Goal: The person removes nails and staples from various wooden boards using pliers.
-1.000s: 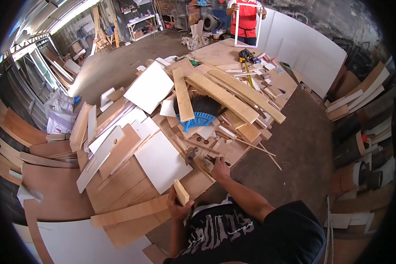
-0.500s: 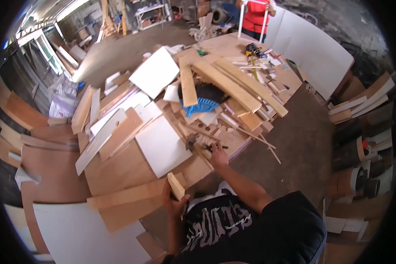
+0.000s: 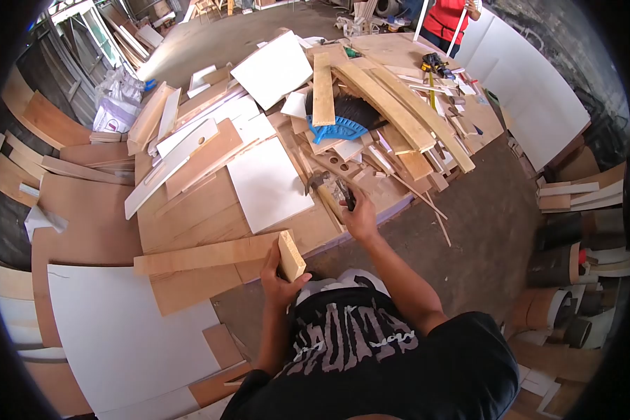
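My left hand (image 3: 280, 283) is wrapped round a pale wooden block (image 3: 292, 256), held tilted just off the table's near edge. My right hand (image 3: 359, 218) is closed on a small dark tool (image 3: 349, 199); its kind is partly hidden by the fingers. Just left of that hand a hammer (image 3: 329, 201) lies among scraps, its metal head pointing away. A long wooden board (image 3: 203, 256) lies left of the block. Beyond the hammer is a white panel (image 3: 267, 183).
Loose planks (image 3: 385, 105), a blue-edged brush (image 3: 337, 130) and a white board (image 3: 271, 70) are piled on the worktable (image 3: 199, 210). Farther back a person in red (image 3: 444, 21) holds a white frame. A large white sheet (image 3: 119, 336) lies at left.
The head view has tilted, so the table appears higher. My right hand has lifted slightly with the dark tool, which now points upward. My left hand still holds the wooden block.
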